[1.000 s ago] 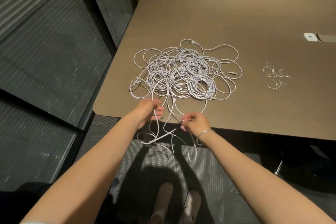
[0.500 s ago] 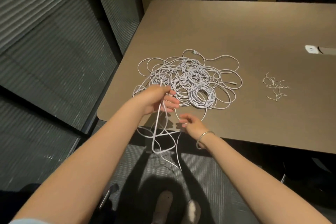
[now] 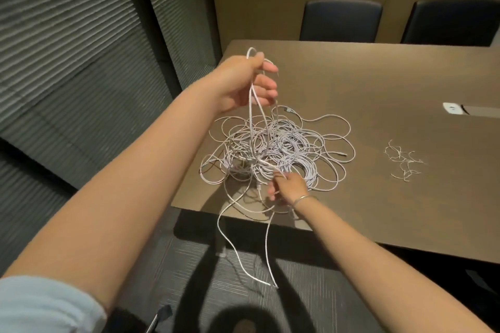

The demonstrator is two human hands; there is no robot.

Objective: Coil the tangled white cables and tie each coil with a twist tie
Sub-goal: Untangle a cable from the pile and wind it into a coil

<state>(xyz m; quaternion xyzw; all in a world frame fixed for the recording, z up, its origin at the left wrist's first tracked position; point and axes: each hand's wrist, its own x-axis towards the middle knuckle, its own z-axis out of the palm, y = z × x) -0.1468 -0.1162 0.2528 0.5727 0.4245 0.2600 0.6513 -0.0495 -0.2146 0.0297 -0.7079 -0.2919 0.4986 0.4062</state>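
Cables (image 3: 278, 149) are one big knot. Left hand (image 3: 243, 81) grips a strand up at 12 o'clock, right hand (image 3: 286, 186) pinches the pile's 6 o'clock edge. Step: pulling 1 cable free. Next, I think: pull slow w/ pile held down.

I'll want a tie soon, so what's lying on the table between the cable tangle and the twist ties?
Nothing: the head view shows bare brown table between the cable tangle and the twist ties.

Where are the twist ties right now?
In the head view the twist ties lie loose on the table, right of the cable pile and clear of both hands.
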